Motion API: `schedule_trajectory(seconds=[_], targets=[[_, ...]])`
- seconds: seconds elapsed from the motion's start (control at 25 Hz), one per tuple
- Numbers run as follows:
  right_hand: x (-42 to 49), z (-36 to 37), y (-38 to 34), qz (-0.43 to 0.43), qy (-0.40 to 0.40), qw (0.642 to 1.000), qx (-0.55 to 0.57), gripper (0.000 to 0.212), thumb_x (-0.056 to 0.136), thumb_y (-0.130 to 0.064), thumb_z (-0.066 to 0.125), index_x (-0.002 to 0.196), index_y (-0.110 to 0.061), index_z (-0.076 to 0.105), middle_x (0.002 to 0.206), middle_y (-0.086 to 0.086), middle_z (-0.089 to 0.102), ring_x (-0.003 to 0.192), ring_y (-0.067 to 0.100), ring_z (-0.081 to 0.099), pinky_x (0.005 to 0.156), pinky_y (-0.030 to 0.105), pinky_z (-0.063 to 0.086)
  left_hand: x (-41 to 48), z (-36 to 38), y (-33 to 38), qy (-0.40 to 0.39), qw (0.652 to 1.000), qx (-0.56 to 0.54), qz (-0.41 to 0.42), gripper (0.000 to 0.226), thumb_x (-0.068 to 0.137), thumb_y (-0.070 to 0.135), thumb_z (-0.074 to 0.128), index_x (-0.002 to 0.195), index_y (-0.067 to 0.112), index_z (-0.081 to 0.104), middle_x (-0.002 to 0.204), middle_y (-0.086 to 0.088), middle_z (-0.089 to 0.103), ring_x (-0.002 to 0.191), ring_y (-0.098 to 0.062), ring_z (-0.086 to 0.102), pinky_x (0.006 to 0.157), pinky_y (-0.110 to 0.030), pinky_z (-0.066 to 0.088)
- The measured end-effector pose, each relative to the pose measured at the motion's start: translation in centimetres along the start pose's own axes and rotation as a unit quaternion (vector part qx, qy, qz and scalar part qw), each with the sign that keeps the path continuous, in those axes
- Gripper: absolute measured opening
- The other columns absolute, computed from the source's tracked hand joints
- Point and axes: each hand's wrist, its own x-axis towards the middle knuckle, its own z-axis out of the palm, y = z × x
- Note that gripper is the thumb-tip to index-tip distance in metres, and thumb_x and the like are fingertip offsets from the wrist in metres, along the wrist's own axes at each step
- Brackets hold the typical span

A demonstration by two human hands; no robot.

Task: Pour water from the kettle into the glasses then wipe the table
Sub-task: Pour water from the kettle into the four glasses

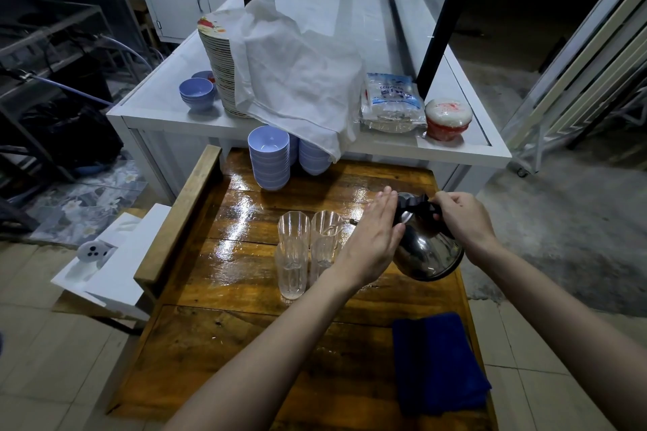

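The right hand (462, 220) has its grip clamped on the tilted kettle (429, 257); the left hand (373, 238), grip apart, presses its top. Print on the packet (392, 100) is unreadable.

Kettle (429, 248) right of glasses (308, 248); cloth (437, 360) nearer.

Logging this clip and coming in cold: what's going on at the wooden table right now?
A person is at the pouring step. The right hand grips the black handle of the metal kettle, tilted with its spout toward four clear glasses clustered on the wooden table. The left hand presses flat, fingers straight, against the kettle's top. How much water the glasses hold is hard to tell. A blue cloth lies untouched near the table's right edge; wiping has not begun.
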Motion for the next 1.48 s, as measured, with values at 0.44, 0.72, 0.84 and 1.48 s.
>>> schedule_trajectory(seconds=[0.44,0.72,0.84,1.48], targets=[[0.0,-0.2,-0.8,-0.006,0.008,1.000,-0.012,0.040,0.092,-0.031,0.050,0.057,-0.012,0.059,0.053,0.002,0.054,0.058,0.019,0.051,0.061,0.036,0.040,0.1,-0.6,0.1,-0.004,1.000,0.004,-0.001,0.060,0.103,0.035,0.026,0.153,0.012,0.003,0.162,-0.005,0.000,0.148,-0.010,-0.004,0.118,-0.021,-0.005],[-0.2,-0.6,-1.0,-0.021,0.017,0.999,-0.021,0.042,0.093,-0.029,0.050,0.058,-0.008,0.061,0.053,0.003,0.054,0.057,0.019,0.051,0.058,0.033,0.039,0.0,-0.6,0.4,-0.010,1.000,0.004,0.006,0.060,0.103,0.036,0.024,0.153,0.013,0.001,0.162,-0.004,-0.002,0.148,-0.009,-0.005,0.119,-0.023,-0.003],[-0.3,-0.7,-1.3,-0.030,0.024,0.999,-0.038,0.042,0.093,-0.027,0.050,0.056,-0.011,0.059,0.053,0.003,0.054,0.055,0.018,0.050,0.054,0.030,0.037,-0.1,-0.6,0.4,-0.010,1.000,0.001,0.006,0.060,0.103,0.036,0.024,0.153,0.013,0.000,0.162,-0.004,-0.003,0.148,-0.010,-0.006,0.120,-0.025,-0.003],[-0.3,-0.1,-0.4,0.015,0.047,0.998,0.026,0.044,0.090,-0.032,0.051,0.060,-0.002,0.063,0.054,0.006,0.057,0.059,0.023,0.054,0.059,0.036,0.042,0.4,-1.2,0.7,-0.015,0.999,0.026,0.019,0.058,0.104,0.032,0.027,0.153,0.010,0.006,0.162,-0.008,0.004,0.149,-0.014,-0.001,0.120,-0.025,-0.003]])
